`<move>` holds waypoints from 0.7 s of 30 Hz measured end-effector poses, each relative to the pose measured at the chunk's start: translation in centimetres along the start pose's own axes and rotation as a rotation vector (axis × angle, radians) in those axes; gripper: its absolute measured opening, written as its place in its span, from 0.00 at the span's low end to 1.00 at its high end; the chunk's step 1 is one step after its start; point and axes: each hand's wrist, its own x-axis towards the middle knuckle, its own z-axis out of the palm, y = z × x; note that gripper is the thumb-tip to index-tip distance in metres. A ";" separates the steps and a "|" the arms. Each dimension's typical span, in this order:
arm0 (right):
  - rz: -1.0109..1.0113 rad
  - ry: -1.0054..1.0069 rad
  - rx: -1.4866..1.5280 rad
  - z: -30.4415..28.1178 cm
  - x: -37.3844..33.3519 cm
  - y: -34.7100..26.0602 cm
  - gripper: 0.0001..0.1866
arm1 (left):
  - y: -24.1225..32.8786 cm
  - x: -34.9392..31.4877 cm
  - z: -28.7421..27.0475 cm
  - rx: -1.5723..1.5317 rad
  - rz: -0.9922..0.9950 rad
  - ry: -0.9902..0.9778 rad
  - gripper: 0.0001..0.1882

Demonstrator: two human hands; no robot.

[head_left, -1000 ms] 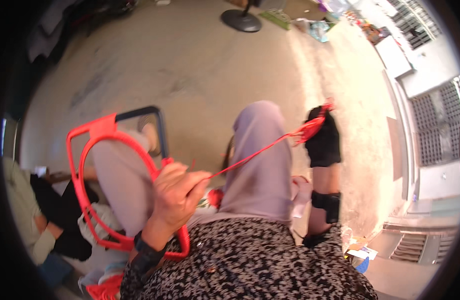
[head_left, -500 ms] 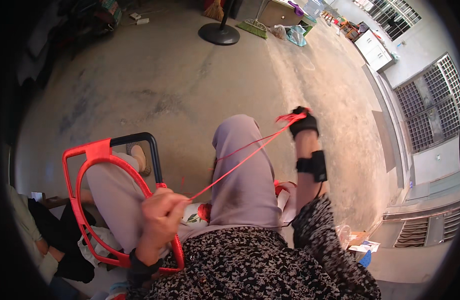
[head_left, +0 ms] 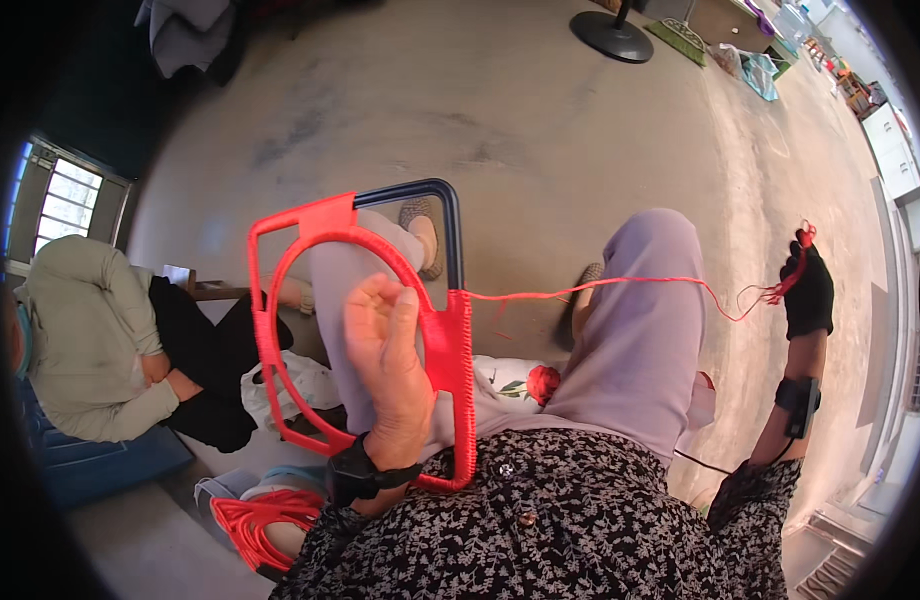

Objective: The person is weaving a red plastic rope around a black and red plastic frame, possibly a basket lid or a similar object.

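Bare grey concrete floor spreads beneath a seated person in lilac trousers, whose left hand closes around the near side of a red plastic frame with a round opening, held upright over the left knee. A thin red cord runs taut from the frame's toothed right edge across the right knee to the right hand, black-gloved and raised well out to the side; its fingers pinch the cord's looped end, though the exact grip is hard to make out. A coil of red cord lies partly hidden at lower left. Another person in a pale jacket sits at left, cut off by the rim.
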 end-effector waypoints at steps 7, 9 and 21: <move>-0.026 -0.265 -0.422 19.7 -7.3 0.7 0.14 | 0.1 1.2 -0.4 -0.284 -0.661 -0.346 0.09; 0.040 -0.230 -0.509 22.6 -8.2 0.4 0.12 | 0.2 1.3 -0.3 -0.264 -0.717 -0.419 0.09; 0.163 -0.293 -0.450 24.5 -11.7 2.5 0.18 | 0.7 2.0 1.3 -0.034 -0.695 -0.459 0.09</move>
